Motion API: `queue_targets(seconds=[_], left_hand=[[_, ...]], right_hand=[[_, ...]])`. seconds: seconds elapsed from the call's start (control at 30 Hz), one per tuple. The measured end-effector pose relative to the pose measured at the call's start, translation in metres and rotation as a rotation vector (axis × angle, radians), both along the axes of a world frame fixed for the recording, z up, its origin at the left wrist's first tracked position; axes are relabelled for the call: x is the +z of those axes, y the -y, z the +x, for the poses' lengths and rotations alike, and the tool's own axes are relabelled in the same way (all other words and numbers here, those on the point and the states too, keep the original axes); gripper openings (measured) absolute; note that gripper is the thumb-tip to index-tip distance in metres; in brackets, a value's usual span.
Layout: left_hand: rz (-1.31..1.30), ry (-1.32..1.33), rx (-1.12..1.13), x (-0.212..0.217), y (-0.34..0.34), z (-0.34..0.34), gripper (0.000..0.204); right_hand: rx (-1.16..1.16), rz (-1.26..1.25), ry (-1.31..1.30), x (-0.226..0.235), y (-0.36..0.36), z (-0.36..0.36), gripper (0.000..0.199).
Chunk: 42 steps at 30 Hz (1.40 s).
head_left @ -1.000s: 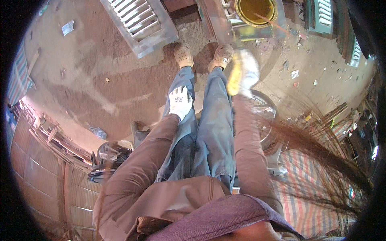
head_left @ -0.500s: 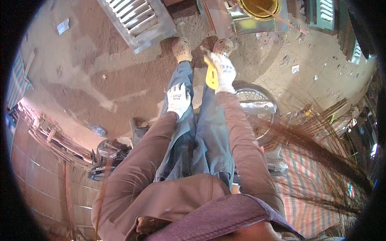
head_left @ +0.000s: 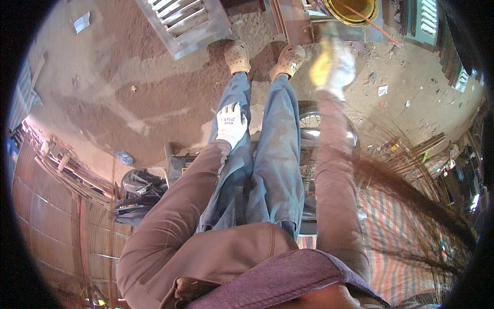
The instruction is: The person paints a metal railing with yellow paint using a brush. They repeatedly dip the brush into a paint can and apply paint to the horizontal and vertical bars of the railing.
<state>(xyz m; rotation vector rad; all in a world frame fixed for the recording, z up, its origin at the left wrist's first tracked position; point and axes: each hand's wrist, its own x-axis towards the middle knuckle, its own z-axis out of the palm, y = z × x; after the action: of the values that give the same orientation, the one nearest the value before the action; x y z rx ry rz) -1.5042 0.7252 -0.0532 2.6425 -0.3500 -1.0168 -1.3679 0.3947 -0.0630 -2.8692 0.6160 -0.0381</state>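
Observation:
My left hand (head_left: 232, 123), in a white glove with dark print on its back, rests on my left trouser leg near the knee, fingers laid forward and holding nothing. My right hand (head_left: 340, 69), gloved the same way, is smeared by motion ahead of me on the right. It grips what looks like a paintbrush with a flat yellow handle (head_left: 321, 67); its far end is blurred. Close beyond that hand is a round yellow bucket (head_left: 354, 11) with a thin stick across its mouth.
A louvred metal panel (head_left: 188, 26) lies at the far left, another louvred panel (head_left: 423, 23) at the far right. My tan clogs (head_left: 237, 56) stand on the dirt floor. Near my right arm are a spoked wheel (head_left: 311, 121) and a striped sheet (head_left: 391, 237).
My right hand has swung forward and right with the yellow-handled brush, towards the bucket. My left hand stays on my leg. The view has shifted slightly.

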Motion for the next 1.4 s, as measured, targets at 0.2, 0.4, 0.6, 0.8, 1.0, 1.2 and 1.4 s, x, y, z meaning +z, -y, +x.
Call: queue_targets(seconds=[0.2, 0.4, 0.6, 0.8, 1.0, 1.2, 1.4], left_hand=[[0.076, -0.063, -0.004, 0.006, 0.009, 0.006, 0.045], [0.018, -0.011, 0.035, 0.004, 0.014, 0.006, 0.044], [0.03, 0.016, 0.051, 0.006, 0.018, 0.001, 0.044], [0.05, 0.009, 0.037, 0.007, 0.029, 0.011, 0.044], [0.094, -0.031, 0.059, 0.005, 0.031, 0.003, 0.046], [0.079, -0.007, 0.068, 0.005, 0.031, -0.001, 0.046], [0.054, -0.022, 0.103, 0.003, 0.032, -0.009, 0.046]], right_hand=[[0.17, 0.461, 0.125, 0.014, -0.073, -0.043, 0.025], [-0.937, 0.712, 0.08, 0.011, 0.033, -0.042, 0.031], [-1.232, 1.528, 0.73, -0.015, 0.045, -0.025, 0.038], [-0.962, 1.673, 1.088, -0.057, 0.006, -0.029, 0.041], [-0.772, 0.886, -0.068, 0.013, -0.057, -0.061, 0.033], [0.101, 0.113, 0.221, 0.014, -0.049, -0.016, 0.039], [0.131, -0.15, -0.07, 0.004, -0.081, 0.006, 0.041]])
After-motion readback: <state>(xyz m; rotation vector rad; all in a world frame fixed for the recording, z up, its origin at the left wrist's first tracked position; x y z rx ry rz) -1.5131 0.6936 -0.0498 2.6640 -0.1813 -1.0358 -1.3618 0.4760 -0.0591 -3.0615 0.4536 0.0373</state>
